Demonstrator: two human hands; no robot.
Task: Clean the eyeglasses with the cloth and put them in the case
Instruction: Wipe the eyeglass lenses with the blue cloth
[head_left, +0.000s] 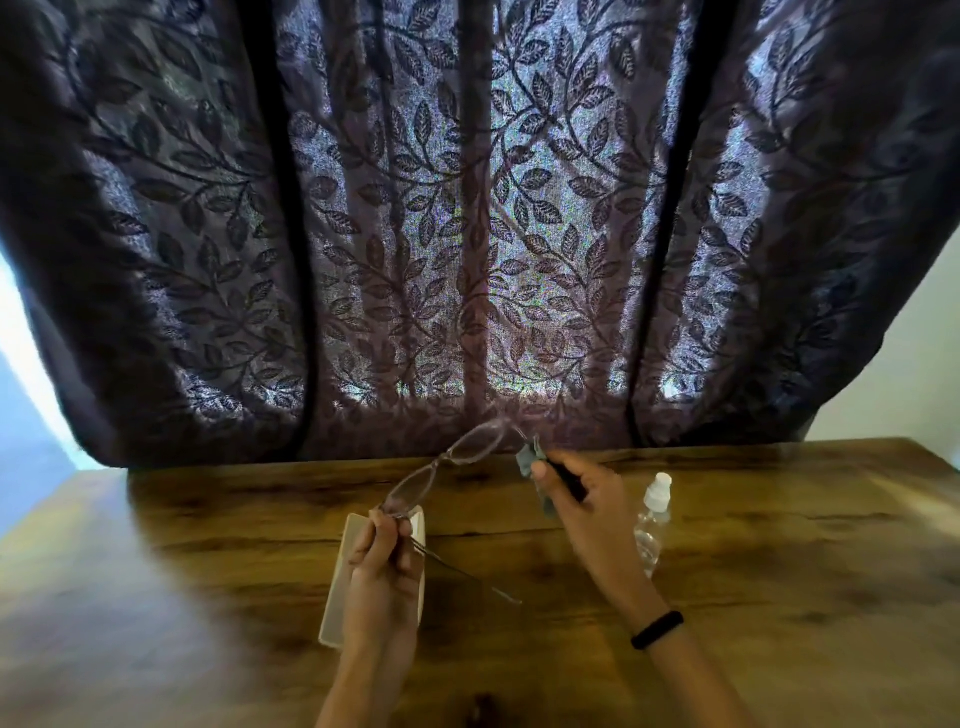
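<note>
I hold thin-framed eyeglasses above the wooden table. My left hand grips the near lens end and its temple arm, which points back to the right. My right hand pinches a small grey-blue cloth around the far temple arm near its hinge. A white rectangular case lies flat on the table under my left hand, partly hidden by it; I cannot tell if it is open.
A clear spray bottle with a white cap stands just right of my right wrist. A dark leaf-patterned curtain hangs along the table's far edge. A black band circles my right wrist.
</note>
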